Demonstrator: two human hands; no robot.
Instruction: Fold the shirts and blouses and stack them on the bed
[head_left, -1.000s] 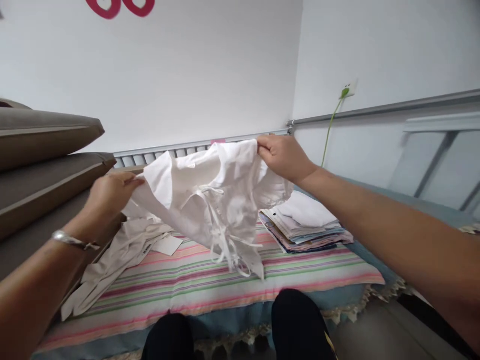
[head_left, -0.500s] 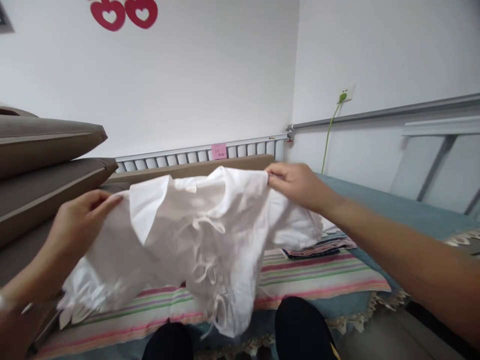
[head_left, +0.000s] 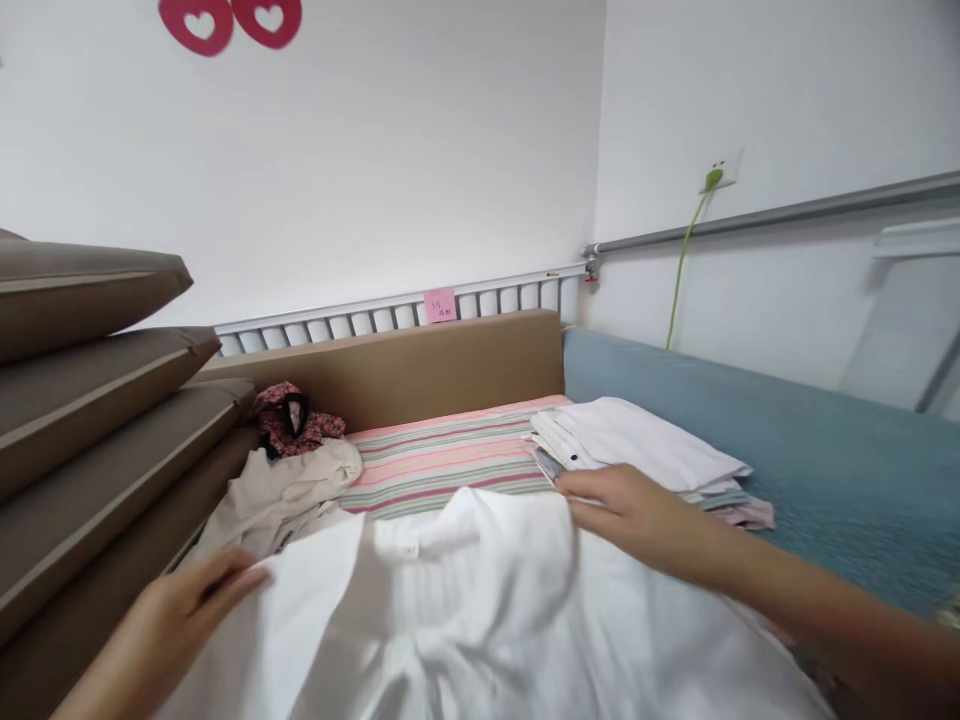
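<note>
A white blouse (head_left: 450, 600) with a wide collar hangs between my two hands, its neck opening toward the top. My left hand (head_left: 187, 610) pinches it near the left shoulder, thumb and fingers together. Near the opposite shoulder my right hand (head_left: 611, 505) is closed on the cloth. The lower part of the blouse runs out of the bottom of the view. Just beyond my right hand lies a stack of folded clothes (head_left: 652, 440), white on top. Past my left hand are a crumpled cream garment (head_left: 292, 485) and a dark red patterned garment (head_left: 300, 420).
Brown cushions (head_left: 97, 400) are piled at the left. Under the clothes lies a striped cloth (head_left: 442, 450), with a brown backrest (head_left: 450, 360) behind it and a blue-covered backrest (head_left: 675, 385) at the right. A green cord (head_left: 682, 270) hangs from a wall socket.
The blouse and both hands are lower and nearer in view. The folded stack and the crumpled garments at the back now show above it.
</note>
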